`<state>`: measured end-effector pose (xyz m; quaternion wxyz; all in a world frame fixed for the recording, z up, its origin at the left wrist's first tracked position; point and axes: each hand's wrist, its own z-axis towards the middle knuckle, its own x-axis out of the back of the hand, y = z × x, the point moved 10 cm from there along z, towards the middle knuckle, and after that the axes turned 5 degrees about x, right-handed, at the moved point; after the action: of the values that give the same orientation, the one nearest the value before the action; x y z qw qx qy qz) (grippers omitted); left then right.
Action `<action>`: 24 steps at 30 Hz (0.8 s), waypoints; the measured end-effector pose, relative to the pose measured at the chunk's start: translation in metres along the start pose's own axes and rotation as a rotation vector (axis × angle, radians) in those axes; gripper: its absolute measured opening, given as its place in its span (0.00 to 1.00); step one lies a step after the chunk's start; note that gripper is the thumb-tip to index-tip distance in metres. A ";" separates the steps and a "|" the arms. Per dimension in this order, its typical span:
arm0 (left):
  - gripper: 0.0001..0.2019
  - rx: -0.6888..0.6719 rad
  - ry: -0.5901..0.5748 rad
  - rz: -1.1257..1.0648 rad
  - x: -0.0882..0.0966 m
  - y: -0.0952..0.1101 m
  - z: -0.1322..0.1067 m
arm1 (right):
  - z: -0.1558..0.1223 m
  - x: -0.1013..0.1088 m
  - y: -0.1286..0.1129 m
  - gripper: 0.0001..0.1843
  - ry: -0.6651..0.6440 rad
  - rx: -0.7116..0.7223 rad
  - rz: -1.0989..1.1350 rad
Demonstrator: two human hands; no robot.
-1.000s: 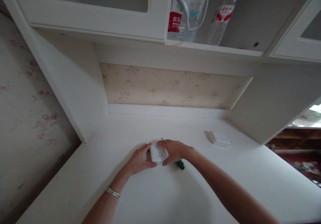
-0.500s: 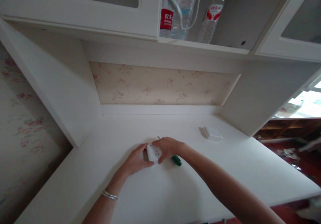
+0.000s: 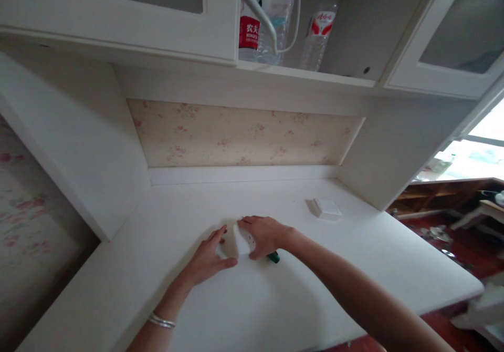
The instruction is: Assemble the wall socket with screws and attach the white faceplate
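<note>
A white wall socket [image 3: 244, 240] is tilted up on the white desktop, its slotted face toward my right hand. My right hand [image 3: 262, 235] grips it from the right, fingers over its top edge and thumb at its lower edge. To its left is my left hand [image 3: 210, 255], fingers and thumb spread apart around a pale shape beside the socket; whether it touches that is hard to tell. A green handle [image 3: 273, 257], perhaps a screwdriver's, shows under my right wrist, the rest mostly hidden.
A small white box-like piece [image 3: 327, 208] lies farther back on the desktop [image 3: 244, 304]. Above hangs a white cabinet with plastic bottles [image 3: 319, 31] and a pale curved rod [image 3: 255, 8]. Side panels rise left and right; the desk's rounded edge is at right.
My left hand has loosened and drawn slightly away from the socket, its fingers wider apart. The right hand keeps its hold. The view has shifted a little to the right.
</note>
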<state>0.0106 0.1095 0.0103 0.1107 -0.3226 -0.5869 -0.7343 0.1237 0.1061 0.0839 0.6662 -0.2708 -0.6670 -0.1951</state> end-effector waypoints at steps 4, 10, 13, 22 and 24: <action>0.35 0.006 -0.020 -0.041 0.000 0.002 0.000 | -0.046 0.022 0.047 0.50 0.049 -0.123 0.021; 0.27 -0.046 0.006 0.082 -0.001 0.009 0.002 | -0.149 0.008 0.151 0.51 0.016 -0.418 0.017; 0.25 -0.073 0.023 0.150 -0.002 0.014 0.002 | -0.197 -0.009 0.190 0.49 -0.009 -0.544 0.030; 0.22 -0.088 0.064 0.239 -0.004 0.018 0.001 | -0.248 -0.040 0.209 0.48 -0.060 -0.559 0.009; 0.21 -0.087 0.068 0.242 -0.005 0.019 0.000 | -0.253 -0.042 0.214 0.48 -0.057 -0.565 0.022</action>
<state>0.0243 0.1033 0.0224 0.2045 -0.3705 -0.5072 -0.7508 0.4535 0.1107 0.0296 0.5473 -0.4581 -0.6017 -0.3584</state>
